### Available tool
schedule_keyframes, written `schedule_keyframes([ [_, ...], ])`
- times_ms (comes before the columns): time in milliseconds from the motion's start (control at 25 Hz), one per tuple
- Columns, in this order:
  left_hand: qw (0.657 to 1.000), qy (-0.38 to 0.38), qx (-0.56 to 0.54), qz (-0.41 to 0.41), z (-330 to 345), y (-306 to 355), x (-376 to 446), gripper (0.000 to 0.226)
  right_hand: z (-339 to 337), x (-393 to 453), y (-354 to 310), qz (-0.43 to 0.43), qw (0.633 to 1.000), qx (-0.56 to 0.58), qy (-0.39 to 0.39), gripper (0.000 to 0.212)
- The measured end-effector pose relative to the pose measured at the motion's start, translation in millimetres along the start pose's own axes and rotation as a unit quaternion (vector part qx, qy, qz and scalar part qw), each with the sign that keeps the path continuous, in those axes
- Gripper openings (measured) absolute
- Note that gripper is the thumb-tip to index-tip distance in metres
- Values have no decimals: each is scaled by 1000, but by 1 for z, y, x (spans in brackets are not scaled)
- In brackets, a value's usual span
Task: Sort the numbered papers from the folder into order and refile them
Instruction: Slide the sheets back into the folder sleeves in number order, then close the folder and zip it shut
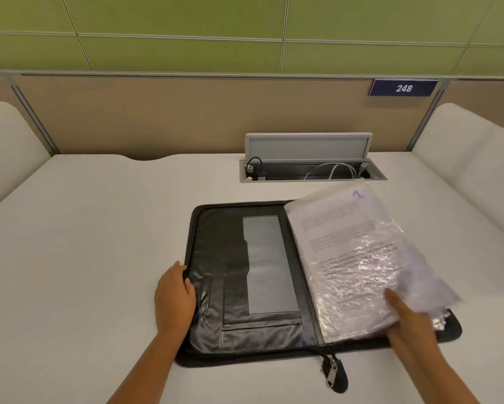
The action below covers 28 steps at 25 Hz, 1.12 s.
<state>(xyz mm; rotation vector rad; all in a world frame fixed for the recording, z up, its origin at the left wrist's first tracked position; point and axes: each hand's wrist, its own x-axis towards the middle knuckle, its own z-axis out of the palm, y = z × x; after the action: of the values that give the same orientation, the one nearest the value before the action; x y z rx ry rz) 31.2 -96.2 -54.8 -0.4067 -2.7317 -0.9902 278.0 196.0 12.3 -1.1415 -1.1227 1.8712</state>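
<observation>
Folder [245,287] open flat on desk [84,243]. Left hand [173,298] grips its left edge. Right hand [408,319] fingers pinch sleeved papers [352,258], lifted, blurred.

An open zip folder [245,287] lies on the desk [84,243], centre-right of the frame. A plastic-sleeved paper [352,258] lies over its right half. Behind it, a cable box [312,170] is sunk into the desk with its lid up. A number plate [403,88] sits on the partition [172,115], upper right.
</observation>
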Motion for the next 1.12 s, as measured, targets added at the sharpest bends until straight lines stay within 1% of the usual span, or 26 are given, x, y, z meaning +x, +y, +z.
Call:
schedule_keyframes([
  [40, 1000, 6, 17, 2, 0, 1, 0, 28, -12, 7, -1, -10, 1000, -12, 12, 27],
  [120, 998, 14, 55, 3, -1, 5, -2, 24, -30, 16, -3, -31, 994, -100, 37, 18],
  [160, 998, 20, 68, -3, -2, 7, -3, 20, -37, 20, -4, -49, 987, -141, 63, 17],
  [240, 995, 34, 85, -29, -8, 11, -4, 8, -45, 24, -12, -98, 973, -179, 112, 33],
  [280, 994, 37, 98, -39, -10, 12, -4, 11, -47, 25, -18, -123, 967, -187, 123, 39],
  [320, 992, 35, 110, -39, -10, 11, -4, 14, -49, 26, -21, -147, 958, -210, 125, 39],
  [400, 992, 21, 123, -23, -11, 11, -5, 17, -50, 28, -19, -175, 927, -314, 108, 37],
  [440, 992, 13, 122, -17, -11, 11, -4, 17, -49, 28, -16, -179, 906, -371, 101, 46],
  [480, 993, 5, 117, -13, -11, 11, -3, 17, -49, 29, -11, -181, 888, -411, 95, 55],
  [520, 994, -3, 112, -12, -13, 10, -1, 18, -48, 28, -8, -181, 875, -439, 92, 60],
  [600, 996, -11, 89, -22, -17, 8, 4, 21, -47, 32, -5, -189, 851, -479, 104, 59],
  [720, 997, -22, 24, -69, -31, 15, 18, 25, -45, 37, -4, -169, 844, -494, 121, 49],
  [800, 996, -37, -5, -86, -44, 20, 30, 26, -39, 38, 2, -169, 834, -516, 102, 52],
  [840, 995, -38, -25, -90, -53, 21, 37, 27, -36, 37, 8, -181, 820, -534, 93, 47],
  [920, 992, -29, -68, -98, -72, 24, 51, 27, -34, 34, 20, -211, 785, -575, 87, 29],
  [960, 991, -28, -84, -102, -82, 24, 60, 26, -33, 32, 24, -225, 774, -587, 79, 27],
  [1080, 984, -55, -122, -115, -114, 30, 86, 25, -28, 25, 32, -253, 747, -614, 35, 31],
  [1120, 981, -68, -145, -112, -124, 38, 90, 25, -25, 22, 32, -256, 751, -609, 20, 32],
])
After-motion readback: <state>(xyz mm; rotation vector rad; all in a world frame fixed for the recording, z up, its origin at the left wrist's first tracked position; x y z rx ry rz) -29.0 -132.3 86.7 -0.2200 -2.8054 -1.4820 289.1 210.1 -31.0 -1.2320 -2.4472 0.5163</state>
